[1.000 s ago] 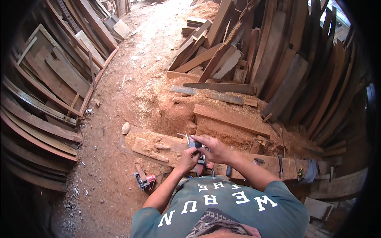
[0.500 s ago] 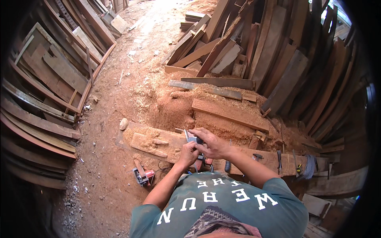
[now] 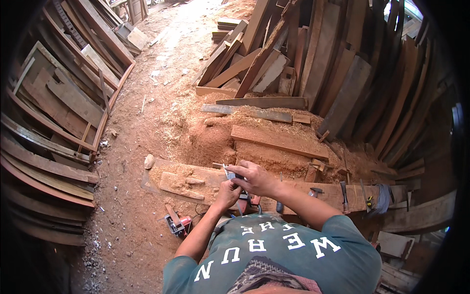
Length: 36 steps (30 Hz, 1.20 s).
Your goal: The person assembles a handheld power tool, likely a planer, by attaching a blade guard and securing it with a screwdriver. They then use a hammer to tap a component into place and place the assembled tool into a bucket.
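Observation:
My left hand (image 3: pixel 228 193) and my right hand (image 3: pixel 256 178) meet over the plank bench (image 3: pixel 313 197). Their fingers close around a grey-and-black metal piece (image 3: pixel 228 171) with a bright, thin edge; its kind is mostly hidden by the fingers. The left fingers are curled at its near side, while the right hand wraps over its top. Just below the hands, a red-and-black power tool (image 3: pixel 253 200) sits against my shirt, partly covered. Wood shavings and a short board (image 3: pixel 182 186) lie on the bench's left end.
A red circular saw (image 3: pixel 178 223) rests on the ground at left. Along the bench's right are a screwdriver (image 3: pixel 279 207), a hammer (image 3: pixel 316 190), a chisel (image 3: pixel 344 195), a tape measure (image 3: pixel 369 201) and coiled cord (image 3: pixel 382 198). Leaning planks (image 3: pixel 320 59) and sawdust heaps (image 3: pixel 210 137) lie beyond.
The whole view has shifted slightly, so the scene sits a little further left. Both hands stay together on the metal piece, with the right fingers slightly moved.

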Motion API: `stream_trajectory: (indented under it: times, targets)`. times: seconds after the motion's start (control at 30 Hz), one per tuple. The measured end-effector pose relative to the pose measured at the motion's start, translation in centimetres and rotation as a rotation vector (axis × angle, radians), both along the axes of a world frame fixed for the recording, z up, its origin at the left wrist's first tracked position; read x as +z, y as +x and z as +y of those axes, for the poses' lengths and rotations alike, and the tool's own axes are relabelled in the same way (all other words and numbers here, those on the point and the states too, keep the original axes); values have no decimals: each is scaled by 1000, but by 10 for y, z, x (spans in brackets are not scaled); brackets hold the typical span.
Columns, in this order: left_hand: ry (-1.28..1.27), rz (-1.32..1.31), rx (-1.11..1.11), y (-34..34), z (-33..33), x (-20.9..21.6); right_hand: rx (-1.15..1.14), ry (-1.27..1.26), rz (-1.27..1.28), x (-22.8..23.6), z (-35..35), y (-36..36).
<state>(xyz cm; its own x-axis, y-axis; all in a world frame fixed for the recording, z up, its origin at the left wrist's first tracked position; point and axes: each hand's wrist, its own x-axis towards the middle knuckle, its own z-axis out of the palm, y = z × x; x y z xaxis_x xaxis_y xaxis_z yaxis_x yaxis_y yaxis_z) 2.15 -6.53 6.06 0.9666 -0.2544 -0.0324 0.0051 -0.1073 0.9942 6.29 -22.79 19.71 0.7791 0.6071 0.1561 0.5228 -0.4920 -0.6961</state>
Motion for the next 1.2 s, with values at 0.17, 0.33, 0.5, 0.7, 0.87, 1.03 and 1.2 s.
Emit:
stream_trajectory:
  times: [0.17,0.33,0.5,0.7,0.87,1.03,1.2]
  targets:
    - [27,-147,64,-2,-2,-1,4,160,-55,-3,2,1]
    - [-47,43,22,0,0,4,34,35,95,1,-5,5]
    - [59,-8,26,1,-2,0,41,241,-81,3,0,6]
    - [107,-94,2,9,7,-5,-52,51,-225,-3,0,13]
    - [52,-49,-67,12,5,1,66,176,6,-7,-5,13]
    - [63,-97,-60,10,2,10,-5,-82,-4,9,-8,9]
    - [171,-9,-168,19,10,17,38,89,92,4,-8,8]
